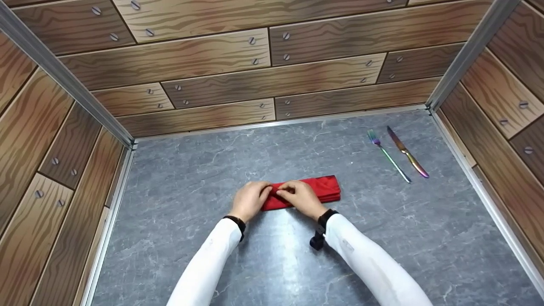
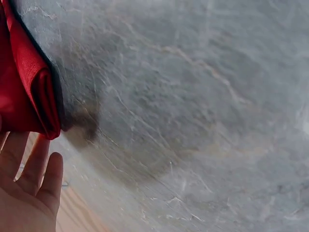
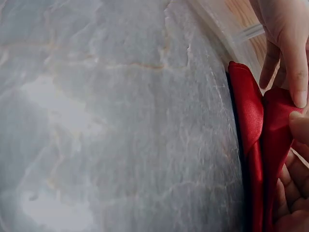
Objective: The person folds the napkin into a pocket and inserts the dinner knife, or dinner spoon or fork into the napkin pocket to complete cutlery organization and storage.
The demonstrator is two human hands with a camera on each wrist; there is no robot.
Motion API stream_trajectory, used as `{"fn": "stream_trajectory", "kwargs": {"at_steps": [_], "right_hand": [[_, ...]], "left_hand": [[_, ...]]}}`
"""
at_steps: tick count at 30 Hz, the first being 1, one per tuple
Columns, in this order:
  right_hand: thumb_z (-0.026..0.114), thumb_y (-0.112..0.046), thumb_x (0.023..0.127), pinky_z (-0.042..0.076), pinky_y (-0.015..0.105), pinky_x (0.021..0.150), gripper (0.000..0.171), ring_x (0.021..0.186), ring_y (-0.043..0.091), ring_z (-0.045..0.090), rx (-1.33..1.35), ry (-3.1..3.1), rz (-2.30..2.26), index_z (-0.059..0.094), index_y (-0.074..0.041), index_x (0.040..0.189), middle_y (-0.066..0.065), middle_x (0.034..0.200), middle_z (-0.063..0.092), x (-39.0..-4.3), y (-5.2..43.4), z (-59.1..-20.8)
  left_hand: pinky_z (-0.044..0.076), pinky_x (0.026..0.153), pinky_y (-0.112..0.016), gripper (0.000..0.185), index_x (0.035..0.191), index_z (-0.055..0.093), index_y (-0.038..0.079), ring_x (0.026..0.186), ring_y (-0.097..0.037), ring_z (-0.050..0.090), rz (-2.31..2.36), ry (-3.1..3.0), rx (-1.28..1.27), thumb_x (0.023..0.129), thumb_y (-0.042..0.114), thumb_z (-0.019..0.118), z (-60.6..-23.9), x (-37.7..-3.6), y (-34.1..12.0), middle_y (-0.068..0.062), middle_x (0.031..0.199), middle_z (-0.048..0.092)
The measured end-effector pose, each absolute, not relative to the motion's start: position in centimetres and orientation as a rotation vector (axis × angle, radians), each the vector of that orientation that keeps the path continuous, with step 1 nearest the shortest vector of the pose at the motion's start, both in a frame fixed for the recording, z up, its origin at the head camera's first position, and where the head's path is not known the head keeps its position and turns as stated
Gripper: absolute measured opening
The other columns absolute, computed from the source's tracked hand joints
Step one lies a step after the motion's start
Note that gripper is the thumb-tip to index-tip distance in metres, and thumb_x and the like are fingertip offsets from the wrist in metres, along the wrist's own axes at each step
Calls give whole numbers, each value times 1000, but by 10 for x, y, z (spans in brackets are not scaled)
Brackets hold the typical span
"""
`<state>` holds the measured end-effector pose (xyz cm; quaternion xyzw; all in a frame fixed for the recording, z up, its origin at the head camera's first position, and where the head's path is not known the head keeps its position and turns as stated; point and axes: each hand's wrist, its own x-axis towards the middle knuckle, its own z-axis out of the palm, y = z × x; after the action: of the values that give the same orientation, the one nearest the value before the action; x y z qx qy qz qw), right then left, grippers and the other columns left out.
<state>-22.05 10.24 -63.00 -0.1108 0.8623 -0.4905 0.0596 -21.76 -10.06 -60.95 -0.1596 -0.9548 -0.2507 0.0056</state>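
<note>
A grey marbled tabletop with pale veins and a soft glare near its front edge is enclosed on three sides by wood-plank-patterned walls with printed screws, joined by metal corner strips.

Red napkin — left end hidden under both hands.

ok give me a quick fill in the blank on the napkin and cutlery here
1. Both hands, left hand and right hand, pinch a folded napkin coloured ____.
2. The fork lies directly ____ of the knife.
3. The tabletop looks like grey ____.

Missing words: red; left; marble
</note>
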Motion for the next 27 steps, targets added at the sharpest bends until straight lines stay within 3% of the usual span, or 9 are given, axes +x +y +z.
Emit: {"fn": "stream_trajectory", "kwargs": {"at_steps": [4, 9, 18, 27], "right_hand": [[73, -24, 96, 54, 32, 89, 14, 98, 17, 69, -288, 2560, -1514, 79, -13, 103, 3, 104, 78, -224, 102, -631], [70, -23, 98, 53, 33, 94, 15, 103, 18, 68, -214, 2486, -1542, 79, -13, 104, 5, 108, 78, -227, 104, -627], [68, -18, 99, 51, 30, 94, 21, 102, 16, 64, -133, 2429, -1558, 77, -8, 115, 7, 114, 77, -233, 104, -626], [68, -15, 98, 49, 30, 97, 19, 108, 18, 64, -105, 2389, -1571, 76, -4, 112, 10, 115, 75, -234, 101, -623]], "left_hand": [[56, 98, -44, 27, 122, 72, 18, 117, -25, 67, -833, -2923, -480, 101, 31, 63, -609, -217, -106, -2, 121, 73], [56, 85, -39, 11, 106, 74, 20, 101, -19, 64, -761, -2840, -594, 99, 25, 67, -610, -214, -120, 2, 105, 71], [58, 80, -39, 20, 114, 79, 22, 93, -21, 67, -506, -2892, -765, 100, 28, 67, -617, -214, -123, 1, 100, 73], [57, 70, -42, 16, 108, 79, 16, 84, -25, 67, -334, -2883, -826, 96, 21, 70, -621, -217, -112, -3, 89, 66]]}}
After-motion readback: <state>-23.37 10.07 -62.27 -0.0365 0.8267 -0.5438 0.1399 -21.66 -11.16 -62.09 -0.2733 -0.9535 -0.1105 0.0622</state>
